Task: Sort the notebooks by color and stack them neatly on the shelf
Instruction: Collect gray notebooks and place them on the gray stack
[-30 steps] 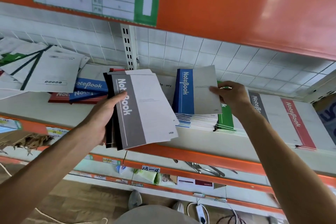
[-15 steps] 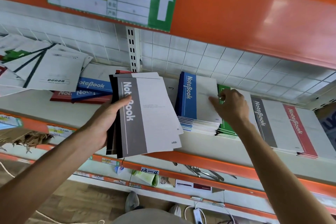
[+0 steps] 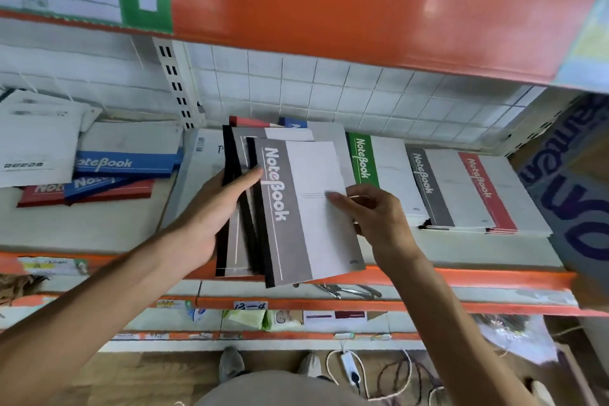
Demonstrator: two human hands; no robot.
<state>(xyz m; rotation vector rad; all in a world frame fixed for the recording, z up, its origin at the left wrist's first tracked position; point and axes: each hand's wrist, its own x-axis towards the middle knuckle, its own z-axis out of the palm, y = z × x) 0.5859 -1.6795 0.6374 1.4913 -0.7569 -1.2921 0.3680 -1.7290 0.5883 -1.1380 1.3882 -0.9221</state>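
Note:
My left hand (image 3: 211, 217) grips a fanned bundle of grey notebooks (image 3: 296, 227) by their black spines, held in front of the shelf (image 3: 99, 234). My right hand (image 3: 372, 217) pinches the right edge of the top grey notebook, thumb on its white cover. Behind the bundle lie a green notebook (image 3: 362, 158), a grey notebook stack (image 3: 428, 188) and a red notebook stack (image 3: 484, 188), side by side. The blue stack is mostly hidden behind the bundle. At the left sit loose blue notebooks (image 3: 125, 163) over red notebooks (image 3: 108, 194).
White envelopes or booklets (image 3: 36, 138) are piled at the far left of the shelf. A blue-lettered box (image 3: 573, 188) stands at the right end. An orange upper shelf beam (image 3: 329, 3) hangs overhead. Lower shelves hold tools (image 3: 346, 290) and small packets; cables lie on the floor.
My right hand left the blue notebook on its stack and came back to the grey bundle, now pinching its top notebook. The view shifted right and closer.

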